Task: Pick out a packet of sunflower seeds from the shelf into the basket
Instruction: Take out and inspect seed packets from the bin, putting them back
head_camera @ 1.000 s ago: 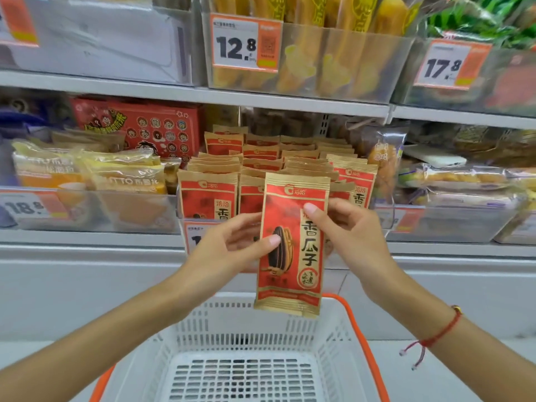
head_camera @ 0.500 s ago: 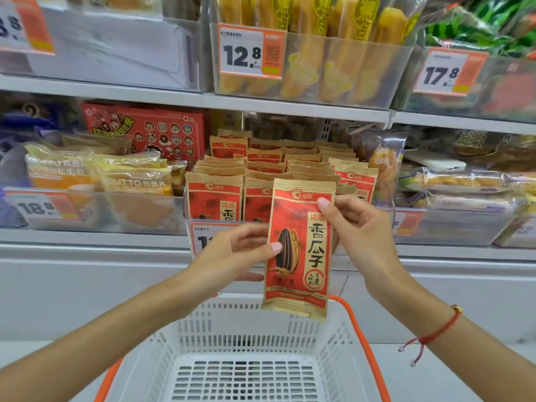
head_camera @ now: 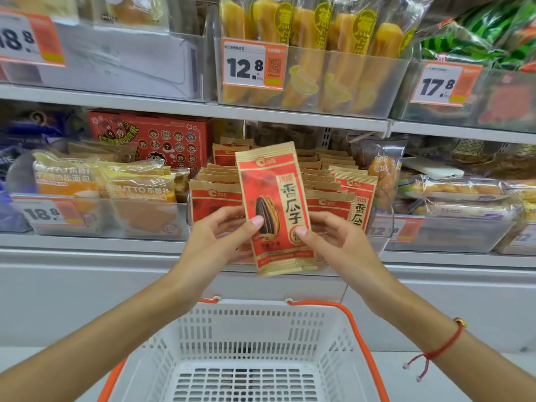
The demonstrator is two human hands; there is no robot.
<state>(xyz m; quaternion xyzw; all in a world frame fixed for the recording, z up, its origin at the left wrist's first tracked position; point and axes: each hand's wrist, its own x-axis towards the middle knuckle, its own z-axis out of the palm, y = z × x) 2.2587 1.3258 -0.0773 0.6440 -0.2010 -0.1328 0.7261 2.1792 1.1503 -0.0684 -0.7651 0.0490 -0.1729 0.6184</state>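
Together, left hand [head_camera: 216, 242] and right hand [head_camera: 333, 242] each pinch the sunflower seed packet [head_camera: 274, 207] in their grip, upright above the basket [head_camera: 255, 323].

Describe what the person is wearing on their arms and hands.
Both forearms are bare: no sleeves or gloves are visible. The left hand shows no jewellery. Below the right hand, the wrist carries a thin red cord bracelet with a small gold bead and two loose, beaded ends.
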